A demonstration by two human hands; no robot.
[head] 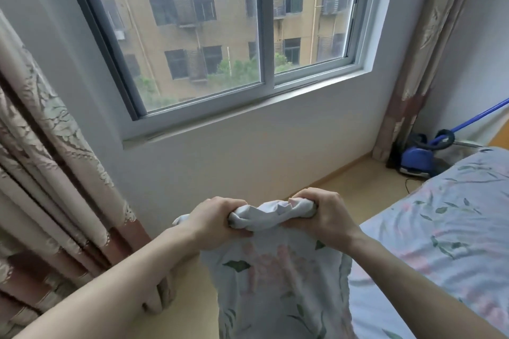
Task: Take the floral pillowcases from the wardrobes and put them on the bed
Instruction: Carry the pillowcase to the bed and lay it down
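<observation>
The floral pillowcase [281,278] hangs in the air just beside the bed [440,228], at its near-left edge, above the pale wooden floor [355,187]. It is thin white cotton printed with soft pink blooms and dark green leaves, and its top edge is bunched into a crumpled roll while the rest drops in a loose, slightly puckered sheet out of the bottom of view.

Both hands hold that bunched top edge. The left hand [212,220] has its fingers curled tight over the cloth, knuckles up, thumb tucked under the roll. The right hand [322,215] does the same on the side nearer the bed, fingers folded down over the fabric. The two fists sit near each other with a short hump of cloth between them. Both forearms are bare and reach forward from the lower corners, the wrists roughly level.

The bed is covered with a sheet of the same sort of print, pink flowers and green leaves on white, lying smooth with light creases. Beyond the bed's far corner stands a blue vacuum cleaner [416,157], a blue pole [473,118] leaning above it. Behind the bed, along the wall, is a wide sliding window [220,36] with a grey frame. Heavy brocade curtains [46,173] in beige and rust hang on the far side of the pillowcase from the bed.
</observation>
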